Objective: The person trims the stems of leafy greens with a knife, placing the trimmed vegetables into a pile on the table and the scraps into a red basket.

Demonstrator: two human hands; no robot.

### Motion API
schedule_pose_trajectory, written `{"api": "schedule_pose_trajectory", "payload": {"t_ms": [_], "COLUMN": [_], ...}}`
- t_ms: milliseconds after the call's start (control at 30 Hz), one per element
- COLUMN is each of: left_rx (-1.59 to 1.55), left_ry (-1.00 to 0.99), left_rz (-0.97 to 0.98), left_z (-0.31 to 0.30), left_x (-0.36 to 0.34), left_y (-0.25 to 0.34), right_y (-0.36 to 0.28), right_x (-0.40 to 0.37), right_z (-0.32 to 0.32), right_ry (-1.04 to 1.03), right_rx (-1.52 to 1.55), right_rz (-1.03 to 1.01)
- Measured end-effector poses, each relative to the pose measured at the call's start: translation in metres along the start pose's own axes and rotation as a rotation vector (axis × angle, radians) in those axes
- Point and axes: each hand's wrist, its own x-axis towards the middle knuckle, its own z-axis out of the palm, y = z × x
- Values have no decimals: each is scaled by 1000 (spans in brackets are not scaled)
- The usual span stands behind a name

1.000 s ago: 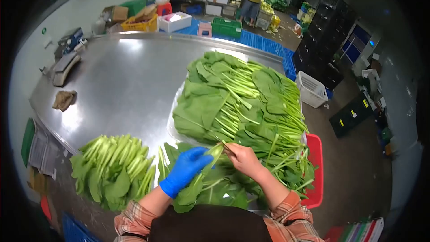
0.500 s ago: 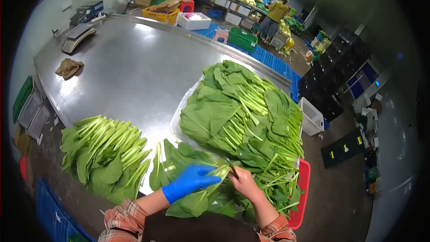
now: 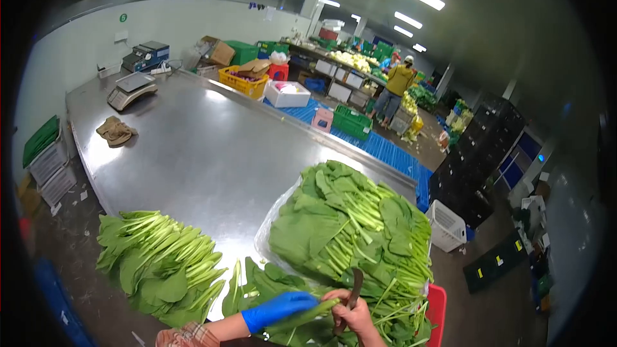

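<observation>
My left hand (image 3: 281, 310), in a blue glove, is closed around a stalk of leafy greens (image 3: 302, 319) at the table's near edge. Just to its right, my bare right hand (image 3: 355, 319) grips a small knife (image 3: 355, 284) with a dark, curved blade pointing up. The right fingertips meet the stalk's cut end. Beyond and right of my hands lies a large heap of leafy greens (image 3: 340, 218) on clear plastic. To the left, a neat pile of greens (image 3: 160, 263) rests with its pale stems pointing away and right. Loose leaves (image 3: 270, 281) lie between the piles.
The metal table (image 3: 205, 148) carries a scale (image 3: 132, 90) and a crumpled brown cloth (image 3: 116, 131). A red bin (image 3: 436, 311) stands at the right, near a white basket (image 3: 447, 225). Blue pallets (image 3: 392, 154) and a person in a yellow-green top (image 3: 400, 80) are beyond.
The view has tilted up, so table and piles sit lower in the picture. The knife blade now stands up from my right fist, and the held stalk lies more level.
</observation>
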Motion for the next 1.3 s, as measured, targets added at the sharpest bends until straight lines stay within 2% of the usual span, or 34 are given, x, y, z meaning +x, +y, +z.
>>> {"api": "schedule_pose_trajectory", "payload": {"t_ms": [33, 67, 133, 200, 267, 300, 333, 367, 433, 467, 533, 600, 667, 700, 733, 800, 833, 933, 967, 1000, 1033, 1067, 1100, 1133, 1200, 1300], "left_rx": [34, -25, 26, -247, 381, 580, 488, 400, 219, 385, 722, 602, 878, 1023, 1172, 1272, 1322, 1146, 1017, 723, 658, 487, 400, 373, 433, 249], "left_ry": [-3, 19, 10, 157, 140, 98, 52, 5, -134, -94, -5, 476, 776, 787, 798, 763, 740, 797, 752, 726, 708, 681, 605, 580, 502, 447], "left_rz": [-156, -156, -68, -155, -44, 2, -53, -97, -207, -166, -61, -212, -286, -335, -383, -422, -442, -157, -169, -204, -67, 11, -25, 52, 28, -28], "left_z": [-3, -2, 3, 18, 25, 19, 13, 6, -1, -8, -29, -71, -120, -142, -160, -160, -158, -160, -153, -133, -122, -94, -72, -58, -33, -17], "left_x": [-4, -5, -14, -17, -26, -22, -22, -19, -21, -25, -32, -30, -22, -20, -15, -10, -10, -10, -10, -12, -11, -15, -19, -19, -24, -26], "left_y": [7, -4, -4, -6, 14, -4, -18, -27, -21, -19, -12, -22, -21, -44, -62, -76, -85, -112, -96, -67, -58, -30, -9, -10, 2, 8], "right_y": [7, 16, 16, 13, 16, 14, 11, 6, -8, -11, -10, -23, -15, 7, 5, -2, 2, 22, 31, 35, 41, 42, 43, 36, 40, 44], "right_x": [0, -1, -3, -3, -2, -1, -2, -4, -9, -17, -35, -49, -60, -64, -63, -64, -62, -50, -45, -38, -31, -22, -12, -3, 12, 25], "right_z": [-5, -10, 7, 10, 10, 11, 10, 6, -1, -7, -30, -53, -78, -110, -105, -84, -79, -60, -55, -46, -38, -30, -18, -5, 15, 29], "right_ry": [-12, -28, 113, 149, 123, 76, 32, -16, -138, -190, -70, 106, 229, 250, 355, 547, 525, 428, 378, 342, 303, 245, 201, 134, 58, 89], "right_rx": [-20, -81, -80, -296, -443, -535, -630, -761, -808, -829, -753, -725, -933, -1226, -1027, -613, -491, -456, -434, -360, -338, -459, -551, -630, -650, -731], "right_rz": [20, 69, 61, 58, 75, -11, -107, -87, -67, -47, 89, 454, 205, -169, -58, 161, 175, 136, 90, 87, 101, 117, 23, -29, -233, -385]}}
